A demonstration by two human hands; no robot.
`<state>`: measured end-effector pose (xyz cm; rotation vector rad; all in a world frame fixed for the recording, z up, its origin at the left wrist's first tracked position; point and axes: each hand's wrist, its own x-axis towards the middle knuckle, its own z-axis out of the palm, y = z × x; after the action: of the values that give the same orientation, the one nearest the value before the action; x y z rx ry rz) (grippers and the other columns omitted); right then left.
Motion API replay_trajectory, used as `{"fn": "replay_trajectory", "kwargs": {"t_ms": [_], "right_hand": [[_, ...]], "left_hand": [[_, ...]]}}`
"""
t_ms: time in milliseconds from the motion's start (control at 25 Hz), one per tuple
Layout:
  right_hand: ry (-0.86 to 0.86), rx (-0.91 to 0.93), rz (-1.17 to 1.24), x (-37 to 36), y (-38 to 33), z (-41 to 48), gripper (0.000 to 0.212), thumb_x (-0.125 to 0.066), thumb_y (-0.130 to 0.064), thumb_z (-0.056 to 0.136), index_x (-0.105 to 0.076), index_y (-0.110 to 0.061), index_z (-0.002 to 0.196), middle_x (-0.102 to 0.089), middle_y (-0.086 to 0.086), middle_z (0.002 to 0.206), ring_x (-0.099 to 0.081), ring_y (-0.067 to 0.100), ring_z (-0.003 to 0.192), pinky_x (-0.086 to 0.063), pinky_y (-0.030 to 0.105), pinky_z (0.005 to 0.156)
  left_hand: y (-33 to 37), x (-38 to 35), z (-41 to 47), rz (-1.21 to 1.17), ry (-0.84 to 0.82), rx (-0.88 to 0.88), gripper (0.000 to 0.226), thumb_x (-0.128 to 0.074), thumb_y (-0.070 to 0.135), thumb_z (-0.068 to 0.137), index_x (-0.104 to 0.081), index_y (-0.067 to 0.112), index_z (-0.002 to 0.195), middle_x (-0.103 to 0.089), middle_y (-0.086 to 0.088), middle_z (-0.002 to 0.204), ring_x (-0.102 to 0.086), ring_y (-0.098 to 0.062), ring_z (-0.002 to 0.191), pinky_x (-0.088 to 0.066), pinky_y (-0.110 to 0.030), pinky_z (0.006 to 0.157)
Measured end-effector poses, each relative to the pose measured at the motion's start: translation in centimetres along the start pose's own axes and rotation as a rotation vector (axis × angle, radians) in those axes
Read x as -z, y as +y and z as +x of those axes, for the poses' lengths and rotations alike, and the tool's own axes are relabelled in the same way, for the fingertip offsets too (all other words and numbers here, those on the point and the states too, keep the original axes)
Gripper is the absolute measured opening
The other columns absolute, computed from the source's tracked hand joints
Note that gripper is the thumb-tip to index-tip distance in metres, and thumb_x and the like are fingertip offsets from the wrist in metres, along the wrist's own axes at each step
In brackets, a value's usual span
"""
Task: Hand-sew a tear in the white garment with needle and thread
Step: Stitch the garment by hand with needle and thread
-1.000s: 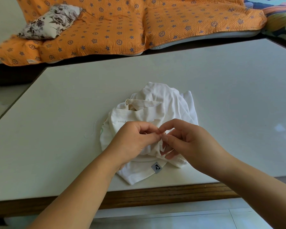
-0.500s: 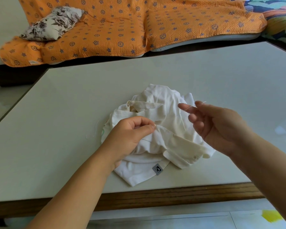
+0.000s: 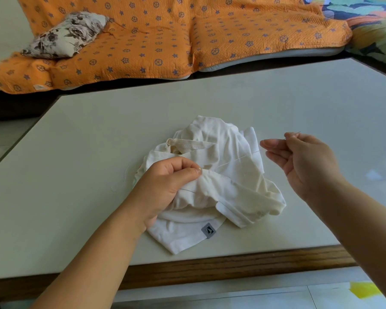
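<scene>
A crumpled white garment (image 3: 227, 166) with a small grey label lies on the table near its front edge. My left hand (image 3: 165, 186) pinches a fold of the garment between thumb and curled fingers. To the right of the garment, my right hand (image 3: 303, 161) is raised and pinches a thin needle (image 3: 292, 135) at its fingertips. A fine white thread (image 3: 236, 160) runs taut from the fold at my left thumb up toward my right hand.
The pale table (image 3: 210, 103) has a wooden front edge. A loose loop of thread (image 3: 123, 181) lies left of the garment. Behind the table stands a sofa under an orange patterned cover (image 3: 165, 36) with a floral cushion (image 3: 65, 35).
My right hand has pulled away from my left hand, up and to the right, drawing the needle and thread out of the fabric. My left hand stays on the fold.
</scene>
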<state>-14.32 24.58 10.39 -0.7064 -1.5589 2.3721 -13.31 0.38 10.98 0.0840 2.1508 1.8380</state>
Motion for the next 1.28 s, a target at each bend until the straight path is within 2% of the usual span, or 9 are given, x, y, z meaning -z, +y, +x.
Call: {"fn": "replay_trajectory", "kwargs": {"t_ms": [80,160,240,320,400,480,640,1040,1280], "right_hand": [[0.014,0.018,-0.068,0.0,0.2,0.0,0.014,-0.04,-0.01,0.105,-0.054,-0.01,0.103,-0.073,0.009,0.077,-0.073,0.023,0.098,-0.054,0.038,0.097],[-0.027,0.02,-0.09,-0.3,0.1,-0.5,0.013,-0.042,-0.011,0.105,-0.054,-0.008,0.105,-0.072,0.009,0.074,-0.074,0.024,0.093,-0.057,0.038,0.091],[-0.162,-0.004,-0.098,-0.9,-0.3,-1.9,0.012,-0.043,-0.011,0.105,-0.054,-0.007,0.105,-0.068,0.01,0.069,-0.074,0.026,0.076,-0.061,0.032,0.069],[-0.355,-0.02,-0.177,-1.6,-0.7,-3.8,0.011,-0.047,-0.01,0.103,-0.056,-0.009,0.098,-0.063,0.01,0.065,-0.069,0.024,0.06,-0.053,0.026,0.049],[-0.56,-0.043,-0.309,-2.0,-0.5,-5.7,0.011,-0.051,-0.011,0.1,-0.061,-0.008,0.096,-0.062,0.01,0.065,-0.065,0.023,0.056,-0.048,0.024,0.046],[-0.67,-0.046,-0.478,-2.1,0.2,-6.8,0.012,-0.056,-0.015,0.098,-0.067,-0.01,0.095,-0.063,0.01,0.066,-0.064,0.021,0.055,-0.046,0.024,0.045],[-0.649,-0.02,-0.679,-2.0,1.5,-7.2,0.014,-0.06,-0.024,0.097,-0.069,-0.016,0.091,-0.064,0.007,0.06,-0.06,0.019,0.047,-0.043,0.025,0.043],[-0.637,0.001,-0.702,-2.4,1.6,-7.2,0.013,-0.059,-0.021,0.097,-0.069,-0.013,0.095,-0.063,0.005,0.055,-0.059,0.017,0.043,-0.04,0.02,0.04],[-0.632,0.003,-0.712,-2.6,1.8,-7.2,0.012,-0.057,-0.015,0.097,-0.069,-0.013,0.096,-0.062,0.004,0.053,-0.058,0.016,0.041,-0.039,0.02,0.039]], "left_hand": [[-0.1,0.1,0.0,0.02,-0.009,-0.001,0.02,-0.063,0.013,0.091,-0.069,0.021,0.074,-0.064,0.012,0.062,-0.059,0.002,0.058,-0.042,-0.009,0.053],[-0.1,0.1,0.0,0.027,-0.018,0.002,0.018,-0.063,0.013,0.092,-0.069,0.02,0.076,-0.064,0.011,0.064,-0.059,0.002,0.06,-0.042,-0.009,0.055],[-0.1,0.0,0.0,0.028,-0.031,0.005,0.012,-0.064,0.014,0.091,-0.071,0.017,0.082,-0.069,0.007,0.07,-0.063,-0.002,0.068,-0.046,-0.013,0.062],[-0.1,0.0,0.0,0.023,-0.034,0.002,0.005,-0.069,0.017,0.086,-0.073,0.015,0.088,-0.074,-0.001,0.082,-0.069,-0.009,0.08,-0.051,-0.021,0.074],[-0.2,0.1,0.1,0.014,-0.031,-0.013,0.018,-0.073,0.023,0.078,-0.075,0.012,0.092,-0.076,-0.008,0.092,-0.072,-0.016,0.09,-0.054,-0.027,0.084],[-0.2,0.0,0.0,0.037,-0.027,-0.034,0.019,-0.073,0.022,0.079,-0.075,0.01,0.094,-0.077,-0.01,0.094,-0.073,-0.017,0.093,-0.053,-0.025,0.085],[-0.2,0.2,0.0,0.079,-0.008,-0.053,0.008,-0.07,0.016,0.087,-0.075,0.014,0.093,-0.076,-0.003,0.09,-0.071,-0.01,0.091,-0.051,-0.023,0.087],[-0.3,0.2,-0.1,0.064,-0.01,-0.049,0.009,-0.069,0.016,0.088,-0.074,0.013,0.095,-0.077,-0.005,0.093,-0.071,-0.015,0.095,-0.051,-0.032,0.096],[-0.2,0.2,-0.2,0.078,-0.001,-0.056,0.008,-0.068,0.015,0.088,-0.073,0.013,0.094,-0.077,-0.003,0.091,-0.071,-0.011,0.091,-0.051,-0.028,0.094]]}}
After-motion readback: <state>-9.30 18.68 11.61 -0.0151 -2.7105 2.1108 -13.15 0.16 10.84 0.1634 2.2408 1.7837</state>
